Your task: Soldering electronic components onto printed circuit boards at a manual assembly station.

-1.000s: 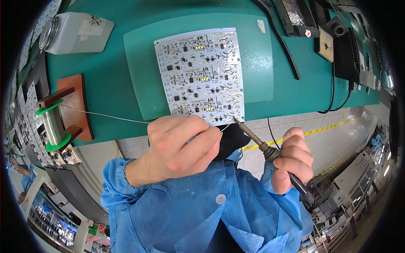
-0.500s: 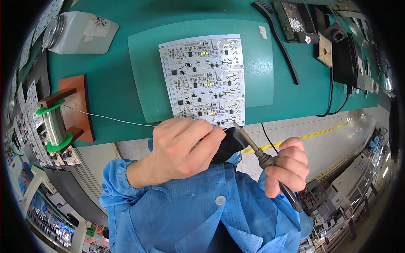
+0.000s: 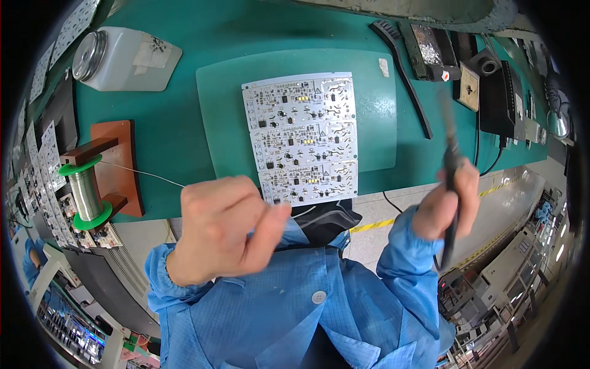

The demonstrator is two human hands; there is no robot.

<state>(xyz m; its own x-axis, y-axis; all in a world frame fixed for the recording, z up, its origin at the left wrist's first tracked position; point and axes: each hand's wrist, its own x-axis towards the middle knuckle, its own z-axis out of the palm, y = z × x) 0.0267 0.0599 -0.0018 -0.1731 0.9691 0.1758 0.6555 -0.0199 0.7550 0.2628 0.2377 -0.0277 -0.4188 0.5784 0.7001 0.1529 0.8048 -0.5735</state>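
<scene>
Board (image 3: 307,141): lying flat between hands, far side
Left hand (image 3: 224,224): pinching thin metal wire (image 3: 147,172)
Right hand (image 3: 438,213): gripping slim iron (image 3: 452,165)

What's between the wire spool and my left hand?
In the head view, thin wire crosses the brown stand and green tabletop from spool to left hand.
</scene>
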